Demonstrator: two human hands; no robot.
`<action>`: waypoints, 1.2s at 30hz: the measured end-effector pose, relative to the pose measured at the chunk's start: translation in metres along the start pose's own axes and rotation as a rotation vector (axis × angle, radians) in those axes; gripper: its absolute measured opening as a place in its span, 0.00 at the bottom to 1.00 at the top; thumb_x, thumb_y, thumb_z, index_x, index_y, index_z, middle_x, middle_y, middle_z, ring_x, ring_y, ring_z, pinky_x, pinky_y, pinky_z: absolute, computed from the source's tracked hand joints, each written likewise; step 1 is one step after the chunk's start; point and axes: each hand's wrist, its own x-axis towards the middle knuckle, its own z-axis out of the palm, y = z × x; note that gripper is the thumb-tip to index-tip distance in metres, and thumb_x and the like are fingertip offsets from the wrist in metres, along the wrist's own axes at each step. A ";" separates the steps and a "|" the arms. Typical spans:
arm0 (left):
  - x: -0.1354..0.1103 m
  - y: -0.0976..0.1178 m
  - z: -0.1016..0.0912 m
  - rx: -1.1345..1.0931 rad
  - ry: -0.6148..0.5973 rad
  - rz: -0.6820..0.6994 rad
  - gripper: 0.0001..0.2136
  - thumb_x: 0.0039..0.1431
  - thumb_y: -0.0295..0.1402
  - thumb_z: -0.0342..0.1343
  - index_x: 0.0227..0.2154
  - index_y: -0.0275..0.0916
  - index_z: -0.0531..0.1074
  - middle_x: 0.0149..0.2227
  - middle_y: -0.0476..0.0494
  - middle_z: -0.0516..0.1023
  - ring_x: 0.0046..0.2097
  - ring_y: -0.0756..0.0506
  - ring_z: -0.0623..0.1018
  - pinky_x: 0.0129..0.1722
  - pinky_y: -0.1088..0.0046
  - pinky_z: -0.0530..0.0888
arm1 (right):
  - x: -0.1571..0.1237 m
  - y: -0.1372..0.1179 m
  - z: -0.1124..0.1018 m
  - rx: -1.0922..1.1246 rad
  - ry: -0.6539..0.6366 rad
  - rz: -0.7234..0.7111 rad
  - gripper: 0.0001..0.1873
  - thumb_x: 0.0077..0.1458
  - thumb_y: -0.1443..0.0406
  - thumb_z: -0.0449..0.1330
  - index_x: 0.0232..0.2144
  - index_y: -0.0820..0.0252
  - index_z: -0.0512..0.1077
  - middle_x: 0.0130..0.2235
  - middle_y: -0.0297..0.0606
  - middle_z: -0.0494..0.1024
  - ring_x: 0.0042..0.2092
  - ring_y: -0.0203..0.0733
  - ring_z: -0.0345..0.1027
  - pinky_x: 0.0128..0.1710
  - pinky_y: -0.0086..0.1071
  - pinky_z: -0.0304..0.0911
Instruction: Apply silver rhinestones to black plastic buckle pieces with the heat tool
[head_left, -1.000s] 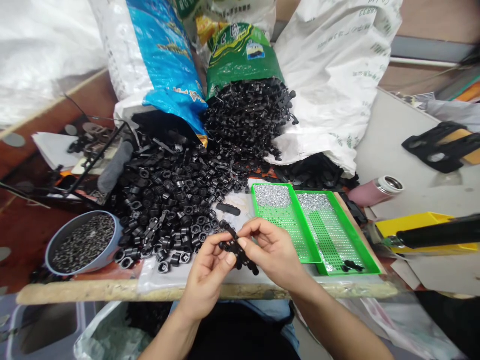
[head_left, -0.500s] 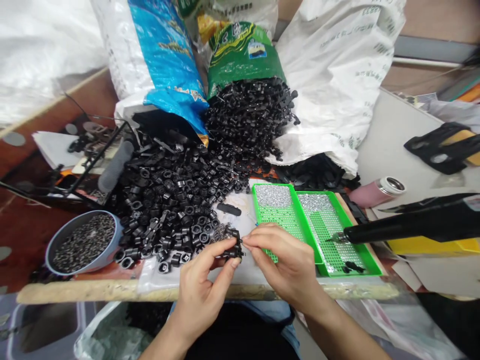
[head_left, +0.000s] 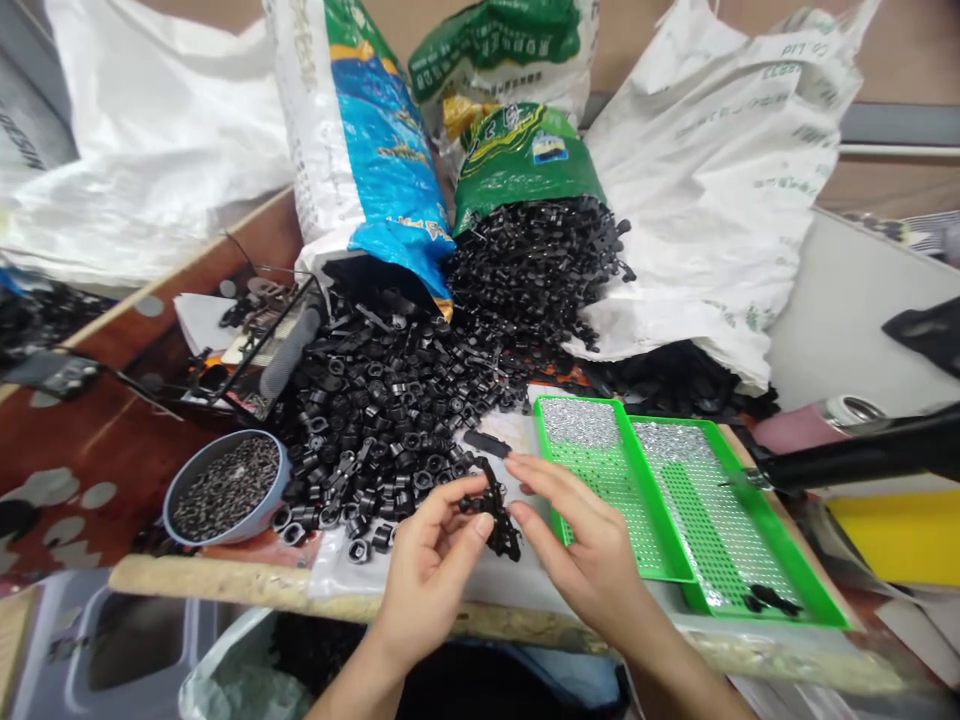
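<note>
A narrow black plastic assembly [head_left: 501, 525], its finer details blurred, is pinched between the thumb and fingers of my left hand [head_left: 435, 560]. Just to its right is my right hand [head_left: 589, 535], thumb and index finger spread apart around its edge. I see nothing gripped in the right hand, and I cannot tell whether its fingertips touch the assembly. A flat, long black piece [head_left: 486, 443] lies on the pale sheet beyond the hands. Left of them spreads a heap of black ring-like plastic parts [head_left: 382, 440].
Two green trays [head_left: 694, 575] with small silver pieces stand at the right. A screwdriver [head_left: 847, 455] juts in above the right one. A blue bowl [head_left: 281, 480] of small metal pieces sits left. Behind are a blue-white sack [head_left: 375, 130], a green sack [head_left: 525, 170] and a white sack [head_left: 720, 180].
The assembly now points lengthwise, turned in my left hand. My right fingers have parted from their pinch beside it. The whole view has shifted, so the surroundings appear farther right and lower.
</note>
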 end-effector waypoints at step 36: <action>0.216 0.061 -0.095 1.357 0.069 0.332 0.12 0.68 0.27 0.52 0.50 0.35 0.77 0.46 0.30 0.80 0.54 0.32 0.75 0.56 0.50 0.67 | -0.002 0.040 -0.008 0.039 0.050 0.270 0.09 0.66 0.59 0.58 0.36 0.56 0.76 0.33 0.37 0.77 0.35 0.42 0.74 0.34 0.31 0.69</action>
